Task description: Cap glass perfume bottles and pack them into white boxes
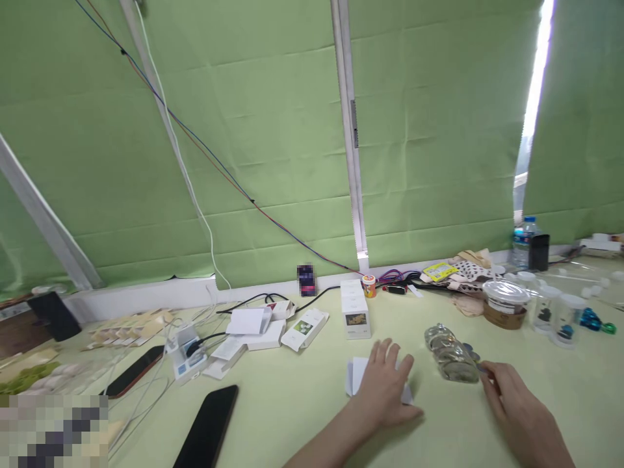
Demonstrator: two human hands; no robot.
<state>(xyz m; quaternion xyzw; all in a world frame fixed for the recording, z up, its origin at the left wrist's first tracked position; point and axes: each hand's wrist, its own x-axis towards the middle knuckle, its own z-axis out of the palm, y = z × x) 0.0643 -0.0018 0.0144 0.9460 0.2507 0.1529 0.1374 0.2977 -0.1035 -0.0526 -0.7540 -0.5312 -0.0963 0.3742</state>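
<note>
My left hand (385,385) lies palm down with its fingers spread over a flat white folded carton or card (358,372), which it partly covers. To the right, my right hand (517,406) has its thumb and fingers pinched together at the edge of a cluster of shiny, clear, rounded plastic pieces (451,356). A small dark sliver shows at those fingertips, too small to name. Beyond my left hand stands a row of white boxes (358,326), the front one bearing a dark and gold picture.
Left of my hands lie a black phone (207,426), a power strip (185,354) with cables and several white cartons (305,329). A lidded round tub (506,304), clear jars (567,320) and a water bottle (523,246) stand at right. A green curtain (283,143) hangs behind.
</note>
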